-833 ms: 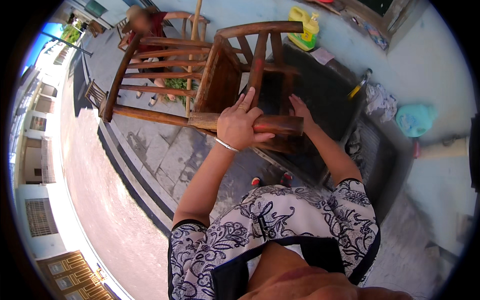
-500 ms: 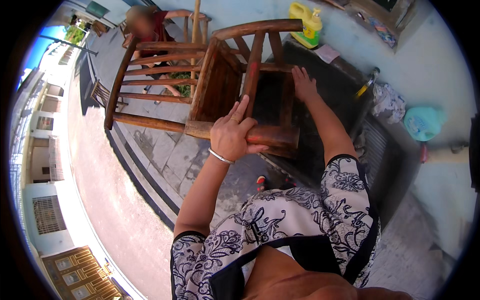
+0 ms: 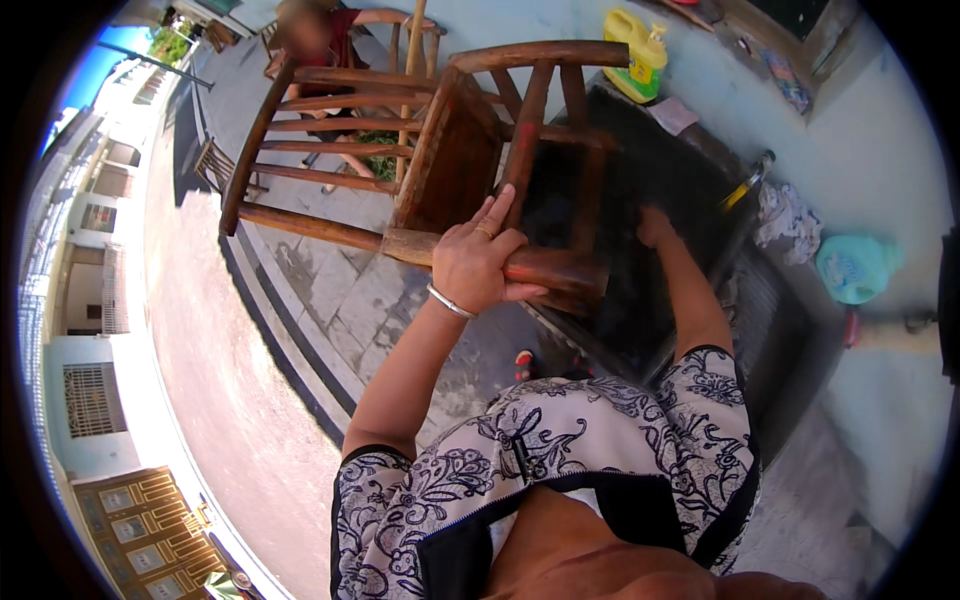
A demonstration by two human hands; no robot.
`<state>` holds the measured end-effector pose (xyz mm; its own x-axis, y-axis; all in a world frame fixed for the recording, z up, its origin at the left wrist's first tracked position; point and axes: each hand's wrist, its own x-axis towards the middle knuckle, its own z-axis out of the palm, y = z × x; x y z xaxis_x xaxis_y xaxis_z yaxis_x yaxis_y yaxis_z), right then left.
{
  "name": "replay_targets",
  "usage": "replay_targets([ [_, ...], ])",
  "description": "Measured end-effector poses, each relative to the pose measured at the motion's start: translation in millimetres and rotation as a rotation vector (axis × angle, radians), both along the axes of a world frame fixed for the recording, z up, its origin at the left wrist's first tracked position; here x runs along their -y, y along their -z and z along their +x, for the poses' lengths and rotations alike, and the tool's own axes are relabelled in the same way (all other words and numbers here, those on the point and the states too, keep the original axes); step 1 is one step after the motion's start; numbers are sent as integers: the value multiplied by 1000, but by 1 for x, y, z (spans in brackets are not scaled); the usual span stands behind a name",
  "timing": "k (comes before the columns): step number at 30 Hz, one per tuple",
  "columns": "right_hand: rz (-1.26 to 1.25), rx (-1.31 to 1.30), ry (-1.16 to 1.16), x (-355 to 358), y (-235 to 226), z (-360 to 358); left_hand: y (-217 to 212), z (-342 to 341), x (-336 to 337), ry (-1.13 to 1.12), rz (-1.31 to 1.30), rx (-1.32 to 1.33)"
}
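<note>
We've got left hand (image 3: 475, 260) curled round leg of tipped-over wooden chair (image 3: 445, 165), couple fingers stretched out. Chair legs sit over dark basin (image 3: 690, 165). Our right hand (image 3: 657, 228) down at basin, too dim, can't tell finger spread. Yellow bottle (image 3: 632, 62), teal jug (image 3: 858, 270) by wall (image 3: 780, 130), contents unclear.

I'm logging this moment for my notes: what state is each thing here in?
Wooden chair: tipped over, legs over the dark basin.
Left hand: gripping the wooden chair.
Right hand: over the dark basin, fingers unclear.
Whitish cloth: crumpled.
Pink sheet: lying flat.
Teal jug: cap unclear.
</note>
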<state>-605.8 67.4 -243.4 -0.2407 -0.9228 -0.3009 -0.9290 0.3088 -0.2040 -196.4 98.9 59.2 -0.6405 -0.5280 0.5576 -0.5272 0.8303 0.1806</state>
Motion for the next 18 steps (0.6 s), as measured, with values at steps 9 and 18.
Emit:
replay_targets([
  [9,-292,643,121,3,-209,82,8,17,-3,-30,41,19],
  [18,-418,958,79,16,-277,143,9,16,-2,-44,61,3],
])
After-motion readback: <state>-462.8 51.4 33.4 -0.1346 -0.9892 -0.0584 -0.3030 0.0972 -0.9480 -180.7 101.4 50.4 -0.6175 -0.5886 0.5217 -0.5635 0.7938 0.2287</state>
